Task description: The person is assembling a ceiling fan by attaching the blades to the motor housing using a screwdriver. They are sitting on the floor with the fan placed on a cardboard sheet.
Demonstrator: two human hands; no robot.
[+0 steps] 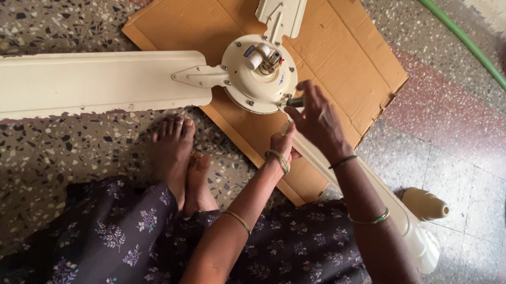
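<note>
Cream ceiling fan [255, 73] lies on flattened cardboard [343, 45] on the speckled floor [29, 159], with the right hand [318, 119] closed around a small metal part [294, 102] at the motor housing's lower rim and the left hand [282, 143] curled just beneath, its contents not discernible.

Single head-worn view, looking steeply down from above the seated person. It faces the floor [28, 153] close in. The fan motor [258, 72] lies just beyond the fingers [305, 102].
</note>
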